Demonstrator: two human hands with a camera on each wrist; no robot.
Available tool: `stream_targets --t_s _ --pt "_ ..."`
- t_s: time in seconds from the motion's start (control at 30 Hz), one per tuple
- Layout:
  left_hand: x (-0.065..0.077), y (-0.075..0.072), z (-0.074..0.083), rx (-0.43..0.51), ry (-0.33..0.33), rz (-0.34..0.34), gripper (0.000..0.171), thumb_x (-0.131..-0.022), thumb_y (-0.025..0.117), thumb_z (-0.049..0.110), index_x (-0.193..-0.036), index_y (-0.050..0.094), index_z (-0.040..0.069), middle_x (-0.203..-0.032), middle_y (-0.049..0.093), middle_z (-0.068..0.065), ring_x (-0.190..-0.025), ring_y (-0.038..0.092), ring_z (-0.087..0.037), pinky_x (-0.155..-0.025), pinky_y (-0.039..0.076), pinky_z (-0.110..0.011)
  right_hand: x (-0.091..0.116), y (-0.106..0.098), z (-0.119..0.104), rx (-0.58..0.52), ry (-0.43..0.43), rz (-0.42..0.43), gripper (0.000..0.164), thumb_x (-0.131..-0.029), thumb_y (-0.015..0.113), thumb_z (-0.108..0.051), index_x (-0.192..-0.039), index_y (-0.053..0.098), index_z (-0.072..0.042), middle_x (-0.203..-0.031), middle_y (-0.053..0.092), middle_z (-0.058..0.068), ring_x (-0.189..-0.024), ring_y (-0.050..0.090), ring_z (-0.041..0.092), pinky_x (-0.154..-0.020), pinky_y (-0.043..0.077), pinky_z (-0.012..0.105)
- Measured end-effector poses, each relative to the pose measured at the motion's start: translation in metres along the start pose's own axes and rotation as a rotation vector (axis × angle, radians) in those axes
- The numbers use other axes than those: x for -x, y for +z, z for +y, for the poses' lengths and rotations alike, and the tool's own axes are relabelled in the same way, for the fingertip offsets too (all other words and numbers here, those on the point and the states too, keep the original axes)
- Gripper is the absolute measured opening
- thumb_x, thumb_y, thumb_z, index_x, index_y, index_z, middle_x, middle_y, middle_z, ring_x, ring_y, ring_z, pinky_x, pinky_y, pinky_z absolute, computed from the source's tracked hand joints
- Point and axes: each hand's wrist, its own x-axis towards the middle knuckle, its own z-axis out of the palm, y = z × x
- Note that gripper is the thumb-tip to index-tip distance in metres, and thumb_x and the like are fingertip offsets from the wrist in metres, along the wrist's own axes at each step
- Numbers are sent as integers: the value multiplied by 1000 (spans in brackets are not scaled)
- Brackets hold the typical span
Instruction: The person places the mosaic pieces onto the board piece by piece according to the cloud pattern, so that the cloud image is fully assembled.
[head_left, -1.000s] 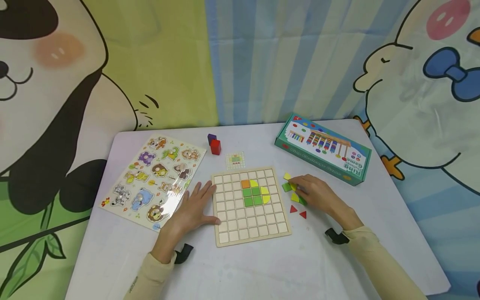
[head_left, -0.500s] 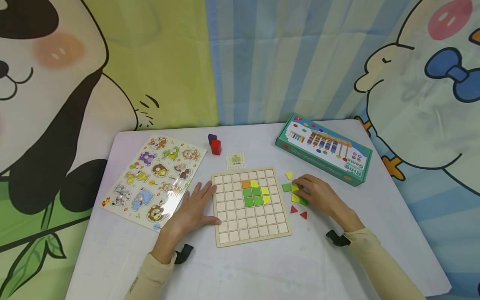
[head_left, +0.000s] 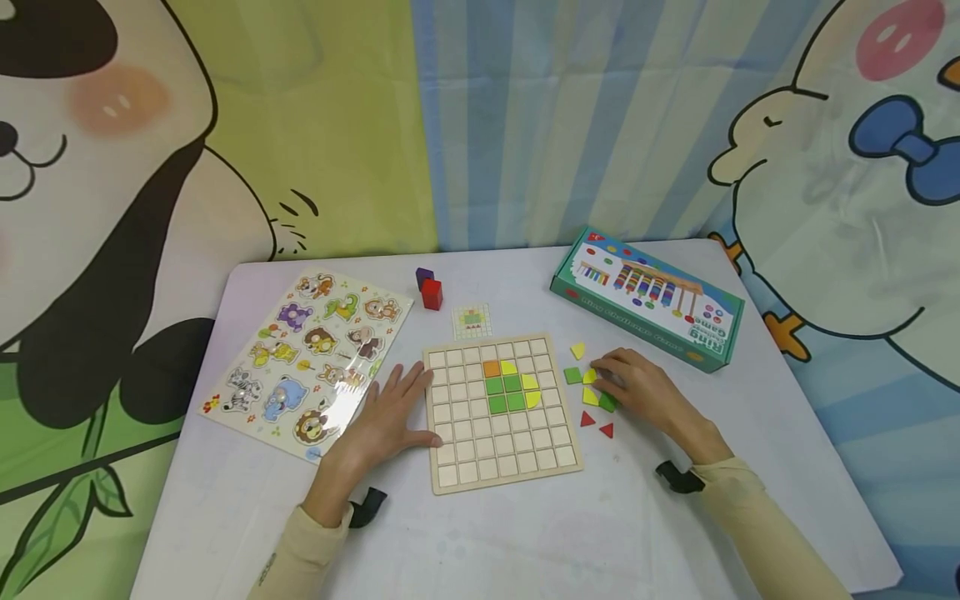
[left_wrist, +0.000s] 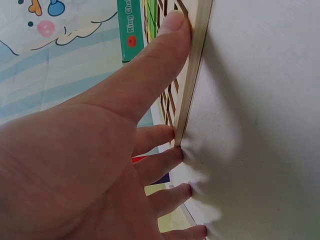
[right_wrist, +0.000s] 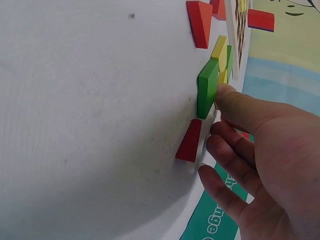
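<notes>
My left hand (head_left: 386, 421) spreads its fingers along the left edge of a wooden grid board (head_left: 504, 447), the thumb on its rim. Set in the board are green squares (head_left: 495, 386), an orange square (head_left: 491, 367) and yellow rounded pieces (head_left: 531, 381). Right of the board, my right hand (head_left: 637, 387) hovers low over loose pieces, its thumb touching or very near a yellow piece (head_left: 589, 377). A green piece (right_wrist: 207, 90) and a red piece (right_wrist: 190, 142) lie beside the fingers. The right index finger is hidden in the right wrist view.
Beyond the board lie a small pattern card (head_left: 472, 322), a red cube (head_left: 432, 294) and a purple cube (head_left: 424, 276). An animal puzzle board (head_left: 307, 367) is at left, a green game box (head_left: 648, 300) back right. Red triangles (head_left: 587, 419) lie near the right hand.
My right hand has drawn slightly right among the loose pieces, uncovering more of the yellow and green ones. The top yellow piece has shifted a little right. My left hand stays still.
</notes>
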Motion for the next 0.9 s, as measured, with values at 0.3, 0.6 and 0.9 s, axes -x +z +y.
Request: stream_targets --t_s 0.3,0.6,0.9 --pt "1 0 -1 4 9 11 108 -75 87 43 -160 30 10 -169 20 -15 -156 11 -46 -120 7 -74 -1 1 4 17 -17 -13 32 -89 79 -24 -117 76 -9 -112 68 7 -101 65 22 -89 60 44" --pt "1 0 -1 8 -9 -6 110 -75 87 45 -161 28 12 -170 17 -12 -157 8 -43 -121 6 -72 -4 -1 8 50 -108 34 33 -88 80 -27 -112 77 -6 -110 68 7 -101 65 21 -89 61 42" --pt "0 1 -1 -5 -10 -3 109 -75 87 45 -161 29 12 -170 18 -12 -157 9 -43 -121 7 -73 -30 -9 -11 2 -286 120 30 -82 86 -17 -108 77 -5 -108 68 7 -99 65 20 -84 61 39"
